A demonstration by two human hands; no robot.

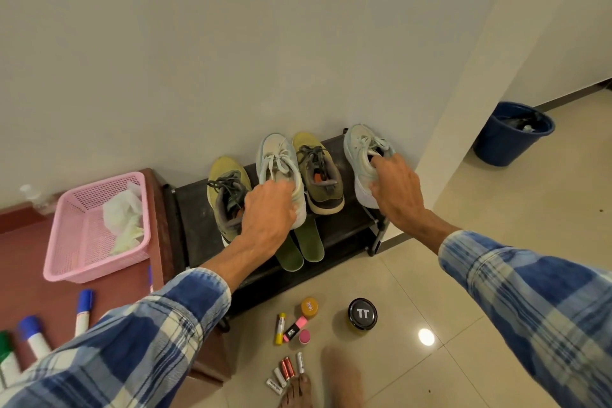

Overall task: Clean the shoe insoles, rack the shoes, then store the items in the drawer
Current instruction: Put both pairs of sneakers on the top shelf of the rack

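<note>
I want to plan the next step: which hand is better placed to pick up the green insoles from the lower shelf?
Probably the left hand: it grips a pale shoe directly above the green insoles. The right hand holds another shoe at the rack's far end.

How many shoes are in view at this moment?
4. All on the black rack: olive shoe far left, pale shoe under the left hand, olive shoe, then pale shoe in the right hand. None seem hidden.
</note>
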